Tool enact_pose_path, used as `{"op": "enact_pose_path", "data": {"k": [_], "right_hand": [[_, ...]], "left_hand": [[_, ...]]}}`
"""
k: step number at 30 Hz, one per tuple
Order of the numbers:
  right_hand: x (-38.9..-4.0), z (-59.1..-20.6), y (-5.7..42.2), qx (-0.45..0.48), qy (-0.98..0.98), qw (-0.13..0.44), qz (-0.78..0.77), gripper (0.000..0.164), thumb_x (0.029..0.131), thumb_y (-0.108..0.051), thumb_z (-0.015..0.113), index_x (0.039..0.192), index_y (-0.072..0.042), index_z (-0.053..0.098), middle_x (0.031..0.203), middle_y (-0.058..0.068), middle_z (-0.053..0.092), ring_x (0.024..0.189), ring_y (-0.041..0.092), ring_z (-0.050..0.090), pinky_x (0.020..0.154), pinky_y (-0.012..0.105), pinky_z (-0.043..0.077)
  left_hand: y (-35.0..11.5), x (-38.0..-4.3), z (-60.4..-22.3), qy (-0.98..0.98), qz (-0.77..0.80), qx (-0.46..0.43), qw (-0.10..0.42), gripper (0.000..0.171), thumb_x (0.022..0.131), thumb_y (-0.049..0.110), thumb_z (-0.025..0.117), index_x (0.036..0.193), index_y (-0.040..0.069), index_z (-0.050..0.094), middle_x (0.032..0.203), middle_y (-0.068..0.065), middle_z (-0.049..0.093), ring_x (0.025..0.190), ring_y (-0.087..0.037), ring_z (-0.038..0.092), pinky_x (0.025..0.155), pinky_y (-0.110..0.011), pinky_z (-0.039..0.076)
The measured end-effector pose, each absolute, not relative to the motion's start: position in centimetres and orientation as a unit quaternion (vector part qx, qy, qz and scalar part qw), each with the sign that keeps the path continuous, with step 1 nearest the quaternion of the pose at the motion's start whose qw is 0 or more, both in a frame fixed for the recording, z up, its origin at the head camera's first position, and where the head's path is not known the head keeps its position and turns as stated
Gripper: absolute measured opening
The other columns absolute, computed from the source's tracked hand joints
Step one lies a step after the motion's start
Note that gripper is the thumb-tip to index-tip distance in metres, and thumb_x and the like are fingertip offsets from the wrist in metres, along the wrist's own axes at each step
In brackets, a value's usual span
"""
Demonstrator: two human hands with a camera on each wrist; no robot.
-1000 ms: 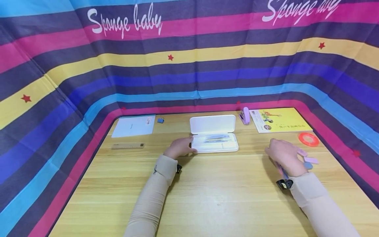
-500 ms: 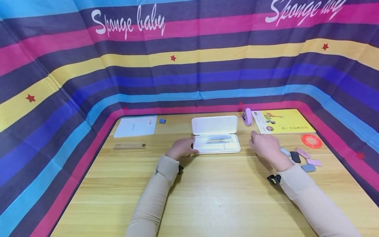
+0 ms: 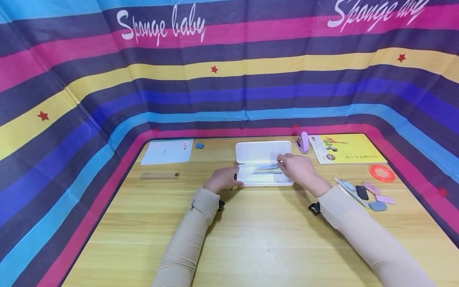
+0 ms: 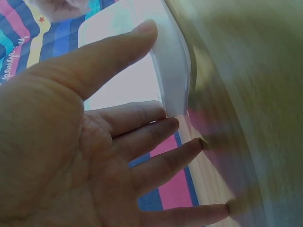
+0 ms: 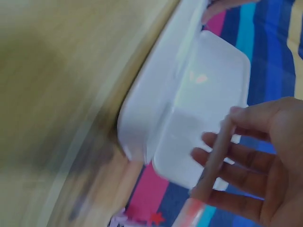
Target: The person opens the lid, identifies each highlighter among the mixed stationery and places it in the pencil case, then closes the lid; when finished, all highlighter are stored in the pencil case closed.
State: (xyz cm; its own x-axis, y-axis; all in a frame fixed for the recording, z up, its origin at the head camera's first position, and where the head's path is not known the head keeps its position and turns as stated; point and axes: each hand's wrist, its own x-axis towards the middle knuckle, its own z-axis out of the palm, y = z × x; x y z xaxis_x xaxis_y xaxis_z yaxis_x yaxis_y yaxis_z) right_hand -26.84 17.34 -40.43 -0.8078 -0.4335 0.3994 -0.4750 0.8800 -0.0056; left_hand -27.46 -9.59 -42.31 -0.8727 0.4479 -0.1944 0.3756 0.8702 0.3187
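Note:
A white pencil case [image 3: 247,180] lies with its lid [image 3: 263,151] raised, and several slim pens or pencils [image 3: 267,169] rest inside. My left hand [image 3: 223,179] holds the case's left end between thumb and index finger; its other fingers are spread towards the table in the left wrist view. My right hand [image 3: 299,169] is over the right part of the case. In the right wrist view it pinches a slim pinkish pen [image 5: 215,161] between thumb and fingers. The pen is blurred, and the head view hides most of it behind the hand.
Right of the case lie several erasers [image 3: 362,193], loose pens [image 3: 353,194] and an orange tape roll [image 3: 382,173]. Behind stand a purple stapler [image 3: 304,142] and a yellow book [image 3: 353,148]. A pale notebook [image 3: 167,152], a blue sharpener [image 3: 199,146] and a ruler [image 3: 159,175] are leftward.
My right hand has moved left from the erasers and pens to the pencil case, carrying the pen. My left hand has stayed at the case's left end.

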Motion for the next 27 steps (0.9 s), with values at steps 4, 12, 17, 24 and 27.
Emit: {"op": "enact_pose_path", "data": {"k": [4,12,17,24,27], "right_hand": [[-27.7,-40.7,15.6,0.282,-0.937,0.199,0.053,0.014,0.08,-0.025,0.06,0.09,-0.015,0.06,0.066,-0.003,0.053,0.049,0.012,0.046,0.036,0.027,0.032],[-29.4,-41.6,13.2,0.324,-0.929,0.169,0.05,0.011,0.078,-0.025,0.063,0.086,-0.018,0.06,0.068,-0.007,0.051,0.056,0.01,0.048,0.04,0.027,0.037],[-30.1,-42.5,12.4,0.339,-0.925,0.161,0.056,0.01,0.078,-0.023,0.063,0.085,-0.017,0.061,0.07,-0.007,0.052,0.061,0.012,0.05,0.043,0.028,0.04],[-30.6,-43.2,11.7,0.335,-0.925,0.173,0.049,0.012,0.076,-0.025,0.065,0.085,-0.018,0.061,0.071,-0.007,0.052,0.064,0.012,0.05,0.043,0.027,0.04],[-30.6,-43.3,11.5,0.339,-0.922,0.179,0.05,0.011,0.076,-0.025,0.065,0.082,-0.017,0.061,0.071,-0.006,0.05,0.064,0.013,0.049,0.043,0.028,0.041]], "left_hand": [[-9.6,-27.4,-42.4,0.959,0.135,0.211,0.131,0.077,0.077,0.048,0.058,0.137,0.012,0.025,0.14,0.002,0.024,0.123,-0.018,0.028,0.096,-0.035,0.031],[-9.5,-27.6,-42.6,0.963,0.111,0.211,0.127,0.077,0.077,0.051,0.056,0.136,0.013,0.027,0.139,0.002,0.024,0.123,-0.017,0.029,0.094,-0.034,0.033],[-9.2,-27.6,-42.4,0.964,0.104,0.204,0.135,0.077,0.077,0.051,0.056,0.136,0.013,0.027,0.139,0.002,0.024,0.124,-0.017,0.028,0.097,-0.034,0.029],[-9.2,-27.4,-42.2,0.965,0.109,0.196,0.135,0.076,0.077,0.05,0.057,0.137,0.013,0.026,0.14,0.002,0.024,0.124,-0.017,0.028,0.096,-0.034,0.03],[-9.3,-27.5,-42.2,0.966,0.109,0.193,0.136,0.076,0.077,0.05,0.057,0.137,0.014,0.026,0.14,0.003,0.023,0.124,-0.017,0.027,0.096,-0.034,0.03]]}}
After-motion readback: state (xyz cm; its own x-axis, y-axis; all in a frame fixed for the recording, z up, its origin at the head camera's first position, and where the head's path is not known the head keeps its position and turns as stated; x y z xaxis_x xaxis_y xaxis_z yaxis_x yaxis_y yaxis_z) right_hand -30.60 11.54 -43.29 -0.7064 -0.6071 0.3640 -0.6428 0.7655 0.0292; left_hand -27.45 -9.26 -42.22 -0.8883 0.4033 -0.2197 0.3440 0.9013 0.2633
